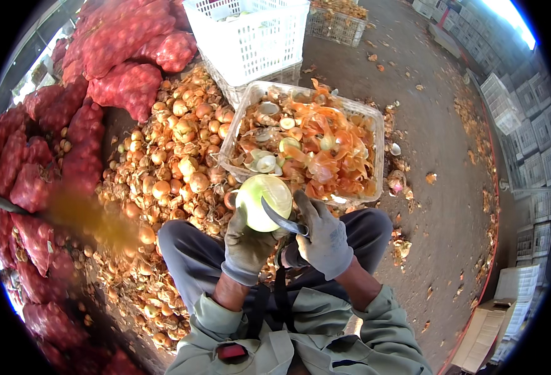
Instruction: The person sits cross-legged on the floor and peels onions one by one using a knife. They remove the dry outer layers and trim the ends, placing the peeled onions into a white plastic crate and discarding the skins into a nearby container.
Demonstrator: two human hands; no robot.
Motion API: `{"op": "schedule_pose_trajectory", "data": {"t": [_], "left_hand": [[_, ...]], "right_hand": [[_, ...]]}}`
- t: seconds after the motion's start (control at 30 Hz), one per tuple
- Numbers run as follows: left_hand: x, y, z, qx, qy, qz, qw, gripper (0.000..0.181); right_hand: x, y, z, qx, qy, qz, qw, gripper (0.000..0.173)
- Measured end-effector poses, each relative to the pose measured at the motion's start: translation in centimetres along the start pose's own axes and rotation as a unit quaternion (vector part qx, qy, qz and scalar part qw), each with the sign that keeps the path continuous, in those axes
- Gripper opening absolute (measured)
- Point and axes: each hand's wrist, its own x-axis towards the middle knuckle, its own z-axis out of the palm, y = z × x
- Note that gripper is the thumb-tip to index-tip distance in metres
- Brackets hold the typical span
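Note:
My gloved left hand grips a large, pale green-white peeled onion from below and the left. In my gloved right hand is a small knife with a curved blade. The blade lies across the front of the onion, its tip near the onion's middle; whether it cuts in cannot be told. Just beyond the onion stands a shallow plastic crate holding orange onion skins and cut-off onion ends. A heap of unpeeled onions spreads on the ground at my left.
Red mesh sacks of onions pile up along the left. A tall white crate stands on another crate beyond the skins, with a skin-filled crate behind. Stacked crates and a cardboard box line the right. Loose skins litter the floor.

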Motion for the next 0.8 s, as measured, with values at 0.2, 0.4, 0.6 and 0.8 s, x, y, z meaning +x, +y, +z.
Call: {"op": "schedule_pose_trajectory", "data": {"t": [0.2,0.4,0.6,0.8], "left_hand": [[-0.3,-1.1,-0.8,-0.005,-0.021,-0.021,1.000,0.075],[-0.2,-0.6,-0.2,0.010,-0.009,0.001,1.000,0.078],[-0.8,-1.0,0.1,0.035,-0.013,-0.007,0.999,0.079],[0.4,-0.5,0.3,0.018,-0.033,-0.052,0.998,0.088]], "right_hand": [[0.2,-0.2,0.3,-0.030,0.035,-0.006,0.999,0.083],[-0.3,1.1,1.4,-0.049,0.062,-0.010,0.997,0.082],[0.6,1.3,0.4,-0.078,0.059,-0.054,0.994,0.078],[1.5,1.1,-0.6,-0.073,0.056,-0.037,0.995,0.080]]}}
